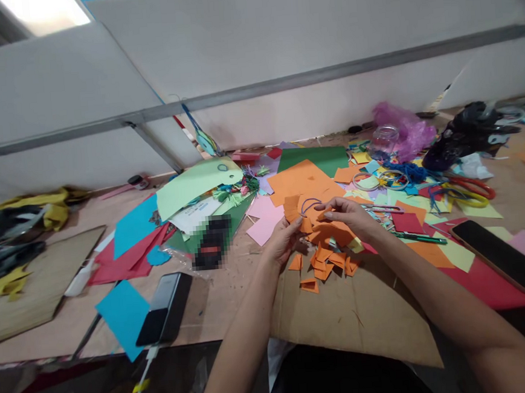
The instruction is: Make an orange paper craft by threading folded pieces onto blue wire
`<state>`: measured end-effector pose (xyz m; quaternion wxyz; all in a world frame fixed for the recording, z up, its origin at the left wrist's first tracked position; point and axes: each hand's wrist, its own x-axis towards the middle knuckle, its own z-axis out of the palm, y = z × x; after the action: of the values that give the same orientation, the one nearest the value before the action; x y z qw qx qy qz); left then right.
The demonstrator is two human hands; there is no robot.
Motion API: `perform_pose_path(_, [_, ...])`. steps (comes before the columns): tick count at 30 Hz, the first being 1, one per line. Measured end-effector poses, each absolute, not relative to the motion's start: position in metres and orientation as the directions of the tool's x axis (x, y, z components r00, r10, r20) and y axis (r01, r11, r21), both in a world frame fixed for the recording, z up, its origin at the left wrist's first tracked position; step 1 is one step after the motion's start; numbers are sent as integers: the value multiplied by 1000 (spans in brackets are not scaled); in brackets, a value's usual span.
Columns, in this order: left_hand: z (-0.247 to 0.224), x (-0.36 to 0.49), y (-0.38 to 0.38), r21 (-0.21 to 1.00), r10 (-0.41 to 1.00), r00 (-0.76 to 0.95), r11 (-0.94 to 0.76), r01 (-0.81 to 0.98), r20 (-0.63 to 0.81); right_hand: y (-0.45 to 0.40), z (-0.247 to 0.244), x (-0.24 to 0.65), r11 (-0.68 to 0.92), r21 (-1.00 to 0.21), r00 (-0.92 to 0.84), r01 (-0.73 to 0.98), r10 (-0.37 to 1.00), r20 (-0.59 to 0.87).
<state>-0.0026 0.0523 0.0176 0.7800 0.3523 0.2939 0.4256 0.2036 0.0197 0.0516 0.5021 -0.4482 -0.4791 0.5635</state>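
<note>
My left hand (285, 241) is closed on a folded piece of orange paper (292, 208), just above a cardboard sheet. Across from it, my right hand (346, 215) pinches at a small orange paper piece, partly covered by the fingers. A thin dark blue loop (309, 202) curves between the two hands; I cannot tell which fingers grip it. Below them, several small folded orange paper pieces (323, 263) lie heaped on the cardboard (344, 311). A larger orange sheet (305, 181) lies just behind the hands.
To the right are a phone (502, 255), a green pen (423, 238), yellow-handled scissors (471, 197) and a clear jar (385, 137). A power bank (164, 307) with a white cable stands at the left table edge. Coloured paper sheets (133, 228) cover much of the table, before a white wall.
</note>
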Motion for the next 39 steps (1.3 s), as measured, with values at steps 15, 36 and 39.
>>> perform_pose_path(15, [27, -6, 48, 779, 889, 419, 394, -488, -187, 23, 42, 201, -14, -993, -104, -119, 995, -2])
perform_pose_path(36, [13, 2, 45, 803, 841, 501, 436, -405, -204, 22, 24, 187, 149, -989, -26, 26, 989, 148])
perform_pose_path(39, [16, 4, 43, 801, 838, 512, 433, -415, -188, 22, 22, 184, 72, -995, -8, -63, 997, 73])
